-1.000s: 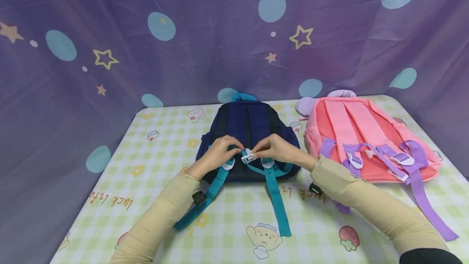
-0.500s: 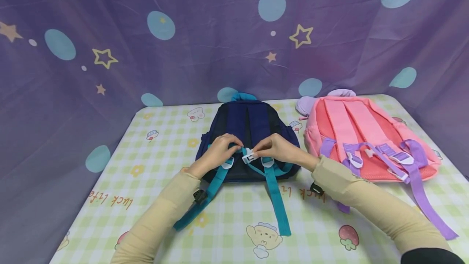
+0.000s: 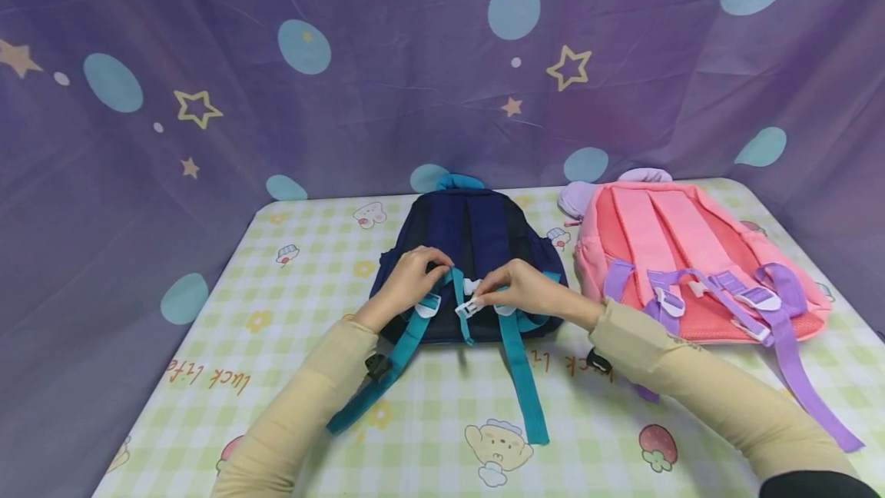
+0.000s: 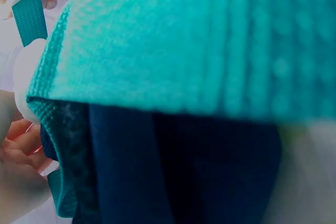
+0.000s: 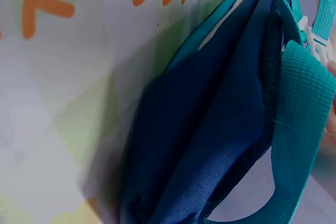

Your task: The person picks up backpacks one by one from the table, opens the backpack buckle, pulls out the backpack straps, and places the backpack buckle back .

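Observation:
A navy backpack (image 3: 452,225) lies with its shoulder straps facing up in the head view. My left hand (image 3: 409,279) pinches a narrow teal strap (image 3: 459,287) at the backpack's lower middle. Just right of it, my right hand (image 3: 522,288) pinches a white plastic buckle (image 3: 469,309) between thumb and fingers. A short teal tail hangs below this buckle, and another white piece (image 3: 472,287) shows right above it. Close up, teal webbing (image 4: 157,51) fills much of the left wrist view. The right wrist view shows the backpack's navy side (image 5: 210,119) and a teal strap loop (image 5: 302,129).
To the right lies a pink backpack (image 3: 657,221) with purple straps (image 3: 795,375) trailing toward the front. Two loose teal straps (image 3: 525,390) reach onto the checked tablecloth (image 3: 311,283). Behind the table hangs a purple curtain (image 3: 387,129) with stars.
My left hand has moved slightly up and left, drawing the narrow strap upward. My right hand has dipped a little with the buckle, and a teal tail now hangs beneath it.

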A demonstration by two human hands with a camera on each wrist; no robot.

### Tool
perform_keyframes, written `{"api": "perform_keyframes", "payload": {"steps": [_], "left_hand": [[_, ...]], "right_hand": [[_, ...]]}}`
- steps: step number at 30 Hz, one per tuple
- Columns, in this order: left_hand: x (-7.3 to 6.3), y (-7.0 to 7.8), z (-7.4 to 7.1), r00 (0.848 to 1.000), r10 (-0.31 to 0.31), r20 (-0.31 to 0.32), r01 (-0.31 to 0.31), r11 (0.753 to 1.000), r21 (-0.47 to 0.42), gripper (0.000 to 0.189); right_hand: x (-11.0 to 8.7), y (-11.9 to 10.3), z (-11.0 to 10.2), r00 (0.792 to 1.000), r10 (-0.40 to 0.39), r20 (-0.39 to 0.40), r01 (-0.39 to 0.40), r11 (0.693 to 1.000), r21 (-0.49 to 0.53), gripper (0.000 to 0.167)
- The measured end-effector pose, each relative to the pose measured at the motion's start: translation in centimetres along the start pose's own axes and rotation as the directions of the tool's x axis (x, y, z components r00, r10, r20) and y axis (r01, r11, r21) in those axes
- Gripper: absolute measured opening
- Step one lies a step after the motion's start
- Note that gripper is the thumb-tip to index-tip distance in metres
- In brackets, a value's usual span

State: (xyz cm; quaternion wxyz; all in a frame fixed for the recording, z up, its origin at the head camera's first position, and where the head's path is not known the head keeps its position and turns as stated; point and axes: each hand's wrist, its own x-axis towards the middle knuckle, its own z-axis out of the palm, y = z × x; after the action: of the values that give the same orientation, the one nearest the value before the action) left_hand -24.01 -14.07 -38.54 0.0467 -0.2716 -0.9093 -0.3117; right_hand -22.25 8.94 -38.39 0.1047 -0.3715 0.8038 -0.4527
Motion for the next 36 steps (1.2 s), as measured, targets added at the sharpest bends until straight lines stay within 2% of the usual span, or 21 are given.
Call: {"api": "perform_keyframes", "payload": {"steps": [3, 14, 24, 36], "left_hand": [[0.02, 0.08, -0.06, 1.000, -0.021, -0.009, 0.021, 1.000, -0.003, 0.012], [-0.04, 0.10, -0.09, 0.998, -0.033, -0.047, 0.033, 0.999, 0.001, 0.009], [0.04, -0.08, -0.01, 0.995, -0.087, -0.055, 0.088, 0.996, 0.016, 0.009], [0.19, -0.40, 0.15, 0.993, -0.100, -0.059, 0.103, 0.994, 0.037, 0.009]], "right_hand": [[-0.03, 0.00, 0.01, 1.000, 0.008, 0.001, -0.008, 1.000, -0.003, 0.012], [-0.32, -0.19, 0.10, 1.000, 0.025, 0.005, -0.025, 1.000, -0.016, 0.012], [-0.49, -0.25, 0.20, 1.000, 0.012, 0.024, -0.012, 1.000, -0.019, 0.012], [-0.62, 0.05, -0.07, 0.998, -0.011, 0.056, 0.011, 1.000, -0.003, 0.010]]}}
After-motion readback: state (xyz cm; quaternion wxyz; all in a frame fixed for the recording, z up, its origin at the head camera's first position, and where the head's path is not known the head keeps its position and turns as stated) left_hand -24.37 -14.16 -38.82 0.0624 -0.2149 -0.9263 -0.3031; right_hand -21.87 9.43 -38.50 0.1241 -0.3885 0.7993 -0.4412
